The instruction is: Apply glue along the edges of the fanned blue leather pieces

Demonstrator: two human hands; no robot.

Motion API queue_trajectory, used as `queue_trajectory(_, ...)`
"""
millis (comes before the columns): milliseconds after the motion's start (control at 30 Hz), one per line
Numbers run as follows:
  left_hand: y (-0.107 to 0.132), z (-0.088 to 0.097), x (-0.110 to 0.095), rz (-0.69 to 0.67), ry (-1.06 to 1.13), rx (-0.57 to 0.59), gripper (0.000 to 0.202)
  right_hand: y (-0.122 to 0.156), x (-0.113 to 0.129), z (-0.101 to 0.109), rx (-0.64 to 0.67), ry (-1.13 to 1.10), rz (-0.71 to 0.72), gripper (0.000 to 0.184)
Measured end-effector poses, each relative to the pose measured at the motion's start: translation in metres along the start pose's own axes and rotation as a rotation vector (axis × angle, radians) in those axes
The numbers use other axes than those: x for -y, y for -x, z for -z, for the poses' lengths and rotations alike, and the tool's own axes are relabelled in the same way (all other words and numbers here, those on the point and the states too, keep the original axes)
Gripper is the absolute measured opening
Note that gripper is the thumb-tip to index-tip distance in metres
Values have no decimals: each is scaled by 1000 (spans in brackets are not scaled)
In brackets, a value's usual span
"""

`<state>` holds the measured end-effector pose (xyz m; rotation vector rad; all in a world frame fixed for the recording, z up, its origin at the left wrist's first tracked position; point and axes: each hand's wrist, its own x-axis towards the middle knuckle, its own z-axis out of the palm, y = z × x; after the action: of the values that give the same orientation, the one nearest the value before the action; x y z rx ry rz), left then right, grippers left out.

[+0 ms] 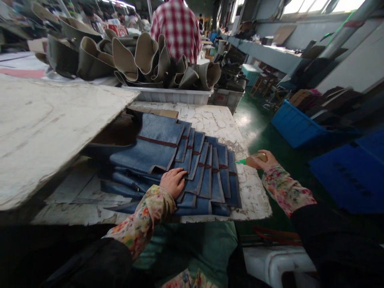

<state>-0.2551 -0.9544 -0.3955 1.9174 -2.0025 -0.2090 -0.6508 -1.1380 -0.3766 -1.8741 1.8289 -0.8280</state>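
Observation:
My left hand [173, 182] lies on a fanned stack of blue leather pieces [192, 168] with brown strips, its fingers curled down on the stack's near edge. My right hand [265, 161] is off the board's right edge, closed around a small amber glue bottle [255, 160] whose green nozzle points left toward the pieces. The pieces rest on a white, glue-crusted board [223, 124]. Both arms wear floral sleeves.
A raised pale board [51, 124] overhangs the left side. Behind, a white tray [174, 96] holds several curled tan leather pieces. A person in a red checked shirt [177, 28] stands beyond. Blue crates [295, 126] sit on the green floor at the right.

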Motion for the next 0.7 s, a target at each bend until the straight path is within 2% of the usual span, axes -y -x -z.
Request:
queue_trajectory(233, 1, 0, -2, -1, -7, 8, 36, 23, -1, 21, 188, -114, -120, 70)
queue_trajectory(333, 2, -2, -2, -3, -6, 2, 36, 33, 1, 27, 211, -115, -142, 70)
queue_trajectory(433, 3, -3, -2, -8, -6, -8, 36, 37, 2, 27, 178, -93, -117, 70)
queue_trajectory(567, 2, -4, -3, -8, -5, 1, 36, 40, 1, 24, 124, -87, -12, 66)
queue_trajectory(700, 2, -6, -1, -5, -7, 2, 36, 44, -3, 26, 205, -74, -5, 67)
